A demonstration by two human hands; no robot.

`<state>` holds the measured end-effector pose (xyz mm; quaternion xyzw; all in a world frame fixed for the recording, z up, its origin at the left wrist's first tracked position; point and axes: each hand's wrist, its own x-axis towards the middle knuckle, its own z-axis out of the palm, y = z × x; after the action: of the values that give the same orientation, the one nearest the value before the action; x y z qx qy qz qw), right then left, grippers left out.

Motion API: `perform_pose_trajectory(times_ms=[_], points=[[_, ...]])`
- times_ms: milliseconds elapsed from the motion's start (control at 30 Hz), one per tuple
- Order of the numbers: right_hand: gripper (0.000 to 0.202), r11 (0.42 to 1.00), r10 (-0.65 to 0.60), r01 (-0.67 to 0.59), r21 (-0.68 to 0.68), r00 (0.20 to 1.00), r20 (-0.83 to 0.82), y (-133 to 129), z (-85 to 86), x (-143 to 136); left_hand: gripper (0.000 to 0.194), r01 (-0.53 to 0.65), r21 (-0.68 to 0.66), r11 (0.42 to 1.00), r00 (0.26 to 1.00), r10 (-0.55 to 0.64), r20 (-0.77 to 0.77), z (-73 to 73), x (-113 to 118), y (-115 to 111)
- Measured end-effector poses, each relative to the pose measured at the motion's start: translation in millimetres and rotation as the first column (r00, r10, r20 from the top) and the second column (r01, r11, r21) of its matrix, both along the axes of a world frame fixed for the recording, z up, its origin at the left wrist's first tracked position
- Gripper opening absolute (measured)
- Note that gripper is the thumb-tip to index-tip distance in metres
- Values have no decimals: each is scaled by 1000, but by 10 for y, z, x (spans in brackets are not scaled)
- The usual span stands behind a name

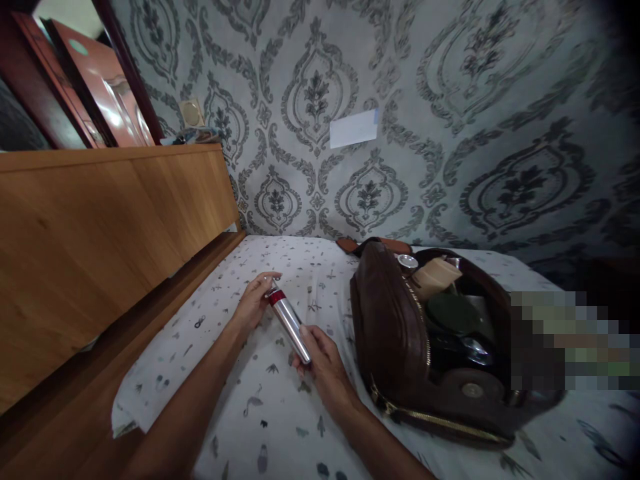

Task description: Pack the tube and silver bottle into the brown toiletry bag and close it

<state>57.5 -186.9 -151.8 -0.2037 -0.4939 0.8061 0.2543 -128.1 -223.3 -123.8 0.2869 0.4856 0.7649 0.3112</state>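
Between my hands, over the bed, is a slim silver tube with a shiny red band near its upper end. It slants from upper left to lower right; its exact kind I cannot make out. My left hand has its fingers closed at the narrow end above the red band. Lower down, my right hand grips the body, thumb on top and fingers underneath. To the right sits a brown leather bag, unzipped. Inside it are a beige box, a dark green round item and a silver-topped item.
A white patterned sheet covers the bed. On the left runs a wooden panel with a ledge below it. A wall with grey ornate wallpaper stands behind, bearing a white paper. A blurred-out patch lies beside the bag.
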Motion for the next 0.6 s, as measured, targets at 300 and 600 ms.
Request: perform_pose_trajectory(times_ms=[300, 600], points=[[49, 998, -20, 20, -66, 1000, -10, 9, -10, -19, 46, 98, 73, 993, 995, -99, 18, 54, -59, -74], [48, 999, 14, -14, -40, 1000, 4, 4, 14, -3, 40, 137, 62, 989, 990, -138, 9, 58, -58, -93]])
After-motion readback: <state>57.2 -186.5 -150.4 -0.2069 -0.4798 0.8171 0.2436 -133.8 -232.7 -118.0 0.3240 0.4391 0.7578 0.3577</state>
